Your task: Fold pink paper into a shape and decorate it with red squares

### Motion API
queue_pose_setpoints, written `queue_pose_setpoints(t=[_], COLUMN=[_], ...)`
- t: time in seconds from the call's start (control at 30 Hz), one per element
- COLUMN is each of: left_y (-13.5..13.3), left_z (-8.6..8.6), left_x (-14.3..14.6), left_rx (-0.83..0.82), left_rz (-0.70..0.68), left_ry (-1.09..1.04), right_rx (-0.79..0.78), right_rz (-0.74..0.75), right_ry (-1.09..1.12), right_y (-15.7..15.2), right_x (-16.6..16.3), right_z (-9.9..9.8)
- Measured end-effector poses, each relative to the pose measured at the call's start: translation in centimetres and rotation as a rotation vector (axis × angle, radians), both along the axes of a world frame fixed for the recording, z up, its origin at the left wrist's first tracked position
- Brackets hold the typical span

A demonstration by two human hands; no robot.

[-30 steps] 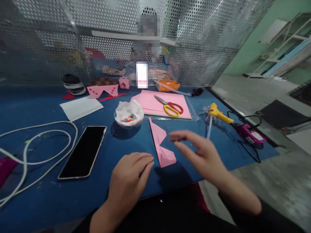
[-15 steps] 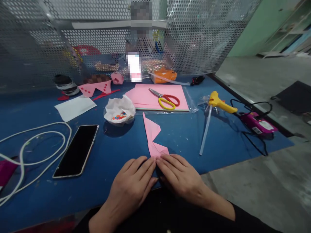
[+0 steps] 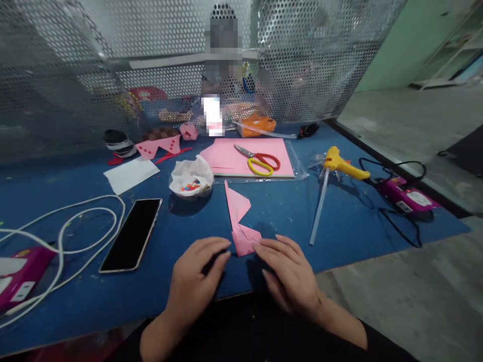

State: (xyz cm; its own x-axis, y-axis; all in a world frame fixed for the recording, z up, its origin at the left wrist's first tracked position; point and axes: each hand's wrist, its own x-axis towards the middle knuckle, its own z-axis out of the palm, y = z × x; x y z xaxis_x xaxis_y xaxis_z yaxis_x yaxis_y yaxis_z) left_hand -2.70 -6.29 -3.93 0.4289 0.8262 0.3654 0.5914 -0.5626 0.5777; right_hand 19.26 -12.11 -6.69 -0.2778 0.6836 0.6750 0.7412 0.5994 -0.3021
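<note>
Folded pink paper (image 3: 238, 205) lies on the blue table (image 3: 287, 218) directly ahead, its wider end toward me. My left hand (image 3: 196, 276) is empty, fingers loosely curved, just beside the paper. My right hand (image 3: 291, 274) is also unclenched, gripping nothing; its fingertips are at the paper's right edge, contact uncertain. Scissors (image 3: 253, 156) rest on pink sheets (image 3: 226, 156) beyond; a phone (image 3: 132, 235) lies to my left.

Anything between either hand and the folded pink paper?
Nothing visible. Only tabletop shows between the left hand and the folded pink paper; the right hand overlaps its near right edge, though contact is unclear. The scissors lie beyond it, the phone off to the left.
</note>
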Motion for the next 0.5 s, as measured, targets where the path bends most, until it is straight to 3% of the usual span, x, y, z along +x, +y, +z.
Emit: queue_pose_setpoints(t=[0.1, 0.13, 0.33, 0.5], left_y=[1.9, 2.7, 7.7, 9.1], left_z=[1.0, 1.3, 1.9, 1.7], left_x=[0.5, 0.8, 3.7, 5.8], left_rx=[-0.365, -0.401, -0.418, -0.386], left_rz=[0.188, 0.203, 0.265, 0.326], left_ry=[0.058, 0.087, 0.24, 0.316], right_rx=[-0.054, -0.077, -0.278, -0.328], right_rz=[-0.044, -0.063, -0.246, -0.209], right_ry=[0.082, 0.094, 0.113, 0.1], right_y=[-0.2, -0.2, 0.4, 0.5], right_x=[0.3, 0.3, -0.3, -0.6], right_z=[0.3, 0.4, 0.0, -0.5])
